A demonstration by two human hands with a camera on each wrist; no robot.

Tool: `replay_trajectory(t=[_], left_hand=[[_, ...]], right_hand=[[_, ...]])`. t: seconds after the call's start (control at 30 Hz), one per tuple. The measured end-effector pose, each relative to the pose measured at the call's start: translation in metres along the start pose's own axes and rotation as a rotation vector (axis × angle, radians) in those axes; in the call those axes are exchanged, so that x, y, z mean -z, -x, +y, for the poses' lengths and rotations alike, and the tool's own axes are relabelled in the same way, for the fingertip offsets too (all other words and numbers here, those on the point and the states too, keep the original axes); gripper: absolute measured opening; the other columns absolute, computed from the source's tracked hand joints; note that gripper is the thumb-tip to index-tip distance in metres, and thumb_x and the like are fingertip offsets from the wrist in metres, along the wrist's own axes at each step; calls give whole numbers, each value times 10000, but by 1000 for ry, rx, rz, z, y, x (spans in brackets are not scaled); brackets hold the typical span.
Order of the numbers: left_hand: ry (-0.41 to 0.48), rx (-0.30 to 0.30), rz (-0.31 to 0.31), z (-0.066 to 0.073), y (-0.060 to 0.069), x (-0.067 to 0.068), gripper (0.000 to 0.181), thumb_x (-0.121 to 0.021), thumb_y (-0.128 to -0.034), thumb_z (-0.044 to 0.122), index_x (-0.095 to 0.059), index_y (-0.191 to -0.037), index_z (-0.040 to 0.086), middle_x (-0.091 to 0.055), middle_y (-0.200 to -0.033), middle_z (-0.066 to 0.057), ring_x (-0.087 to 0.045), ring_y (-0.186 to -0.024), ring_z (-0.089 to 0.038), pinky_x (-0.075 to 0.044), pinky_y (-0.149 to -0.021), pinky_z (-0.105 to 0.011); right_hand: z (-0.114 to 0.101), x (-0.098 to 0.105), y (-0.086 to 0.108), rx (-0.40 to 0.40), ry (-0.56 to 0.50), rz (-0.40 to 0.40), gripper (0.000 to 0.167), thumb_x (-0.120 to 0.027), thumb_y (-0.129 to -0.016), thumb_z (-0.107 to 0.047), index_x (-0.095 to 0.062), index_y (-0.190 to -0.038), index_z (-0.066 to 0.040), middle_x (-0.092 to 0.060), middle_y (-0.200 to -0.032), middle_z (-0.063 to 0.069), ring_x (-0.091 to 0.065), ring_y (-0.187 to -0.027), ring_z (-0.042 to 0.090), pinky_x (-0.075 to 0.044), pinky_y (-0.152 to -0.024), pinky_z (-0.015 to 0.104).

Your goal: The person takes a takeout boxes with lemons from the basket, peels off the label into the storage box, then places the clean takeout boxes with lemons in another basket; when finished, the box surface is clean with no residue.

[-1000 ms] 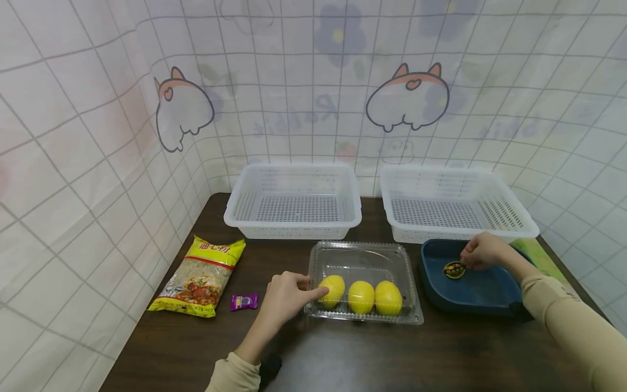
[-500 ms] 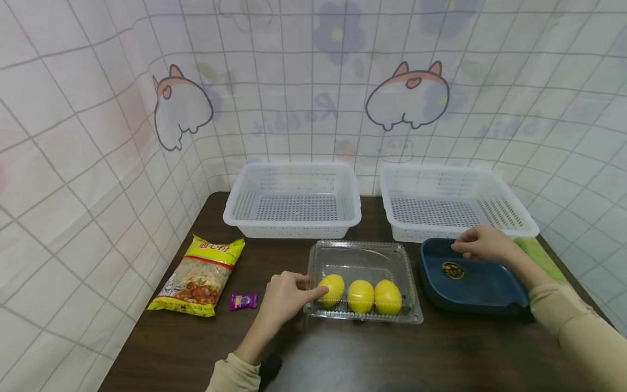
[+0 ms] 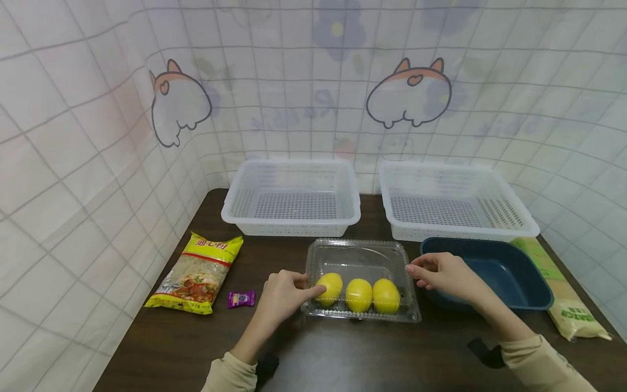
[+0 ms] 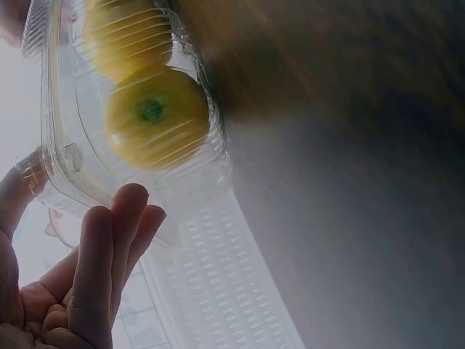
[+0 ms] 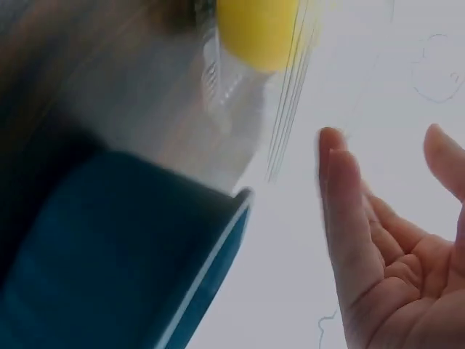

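Clear plastic box point(image 3: 362, 267) is set just left of the blue basin point(image 3: 514, 275), its left edge pinched by the left hand point(image 3: 284, 296); near the narrow gap to the basin, the right hand point(image 3: 446, 275) is held, fingers parted.

Your table point(image 3: 352, 359), dark brown and wood-grained, spans the lower half of the head view, with a pale sheen at bottom centre. On it you have a white basket point(image 3: 291, 228) upper centre-left and a second white basket point(image 3: 455, 233) upper right. A yellow food bag point(image 3: 196, 275) lies at lower left, a small purple packet point(image 3: 241, 299) near it. Your clear plastic box point(image 3: 364, 262) sits centre, a blue basin point(image 3: 519, 275) right of it, and a green-and-beige bag point(image 3: 565, 291) at far right.
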State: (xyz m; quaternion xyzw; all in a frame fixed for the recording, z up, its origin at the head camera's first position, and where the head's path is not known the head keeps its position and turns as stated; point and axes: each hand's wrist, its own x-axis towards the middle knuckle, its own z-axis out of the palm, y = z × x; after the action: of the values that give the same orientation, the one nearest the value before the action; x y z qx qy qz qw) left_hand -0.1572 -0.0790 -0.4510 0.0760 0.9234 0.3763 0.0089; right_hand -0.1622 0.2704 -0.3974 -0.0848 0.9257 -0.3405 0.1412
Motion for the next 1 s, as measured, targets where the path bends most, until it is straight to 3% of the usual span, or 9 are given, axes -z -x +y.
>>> replay_trajectory(t=[0.2, 0.4, 0.63, 0.77, 1.0], left_hand=[[10, -4, 12, 1, -2, -2, 585, -775, -772, 571, -781, -1068, 66, -792, -973, -88, -691, -758, -141, -561, -651, -284], [18, 22, 17, 2, -2, 0, 619, -774, -772, 577, -763, -1114, 62, -793, -984, -91, -754, -863, -218, -592, -682, -320], [11, 17, 11, 2, 0, 1, 604, -773, -778, 564, -766, -1102, 54, -794, -971, -87, -703, -761, -147, -558, -644, -284], [3, -1, 9, 1, 1, 1, 576, -778, -777, 554, -778, -1067, 55, -794, -935, -76, -632, -692, -93, -535, -630, -263], [31, -16, 0, 1, 5, 1, 570, -767, -784, 553, -780, -1038, 42, -793, -931, -86, -708, -750, -145, -571, -660, -299]], right_hand=[[-5, -14, 9, -49, 137, 70, 602, -578, -962, -517, -651, -1243, 11, -780, -943, 58, -712, -754, 144, -539, -649, 298], [-3, -25, 10, -63, 178, 86, 703, -598, -938, -545, -609, -1282, 68, -782, -940, 87, -700, -740, 114, -557, -677, 345], [2, -33, 9, -103, 72, 30, 750, -620, -926, -526, -547, -1336, 98, -767, -868, 35, -682, -692, 119, -527, -652, 311], [8, -36, 9, -115, 1, -9, 778, -635, -924, -494, -485, -1383, 116, -771, -934, 61, -690, -692, 116, -537, -658, 298], [13, -36, 15, -99, -72, -24, 756, -637, -939, -437, -447, -1413, 120, -765, -1036, 105, -682, -738, 120, -555, -678, 300]])
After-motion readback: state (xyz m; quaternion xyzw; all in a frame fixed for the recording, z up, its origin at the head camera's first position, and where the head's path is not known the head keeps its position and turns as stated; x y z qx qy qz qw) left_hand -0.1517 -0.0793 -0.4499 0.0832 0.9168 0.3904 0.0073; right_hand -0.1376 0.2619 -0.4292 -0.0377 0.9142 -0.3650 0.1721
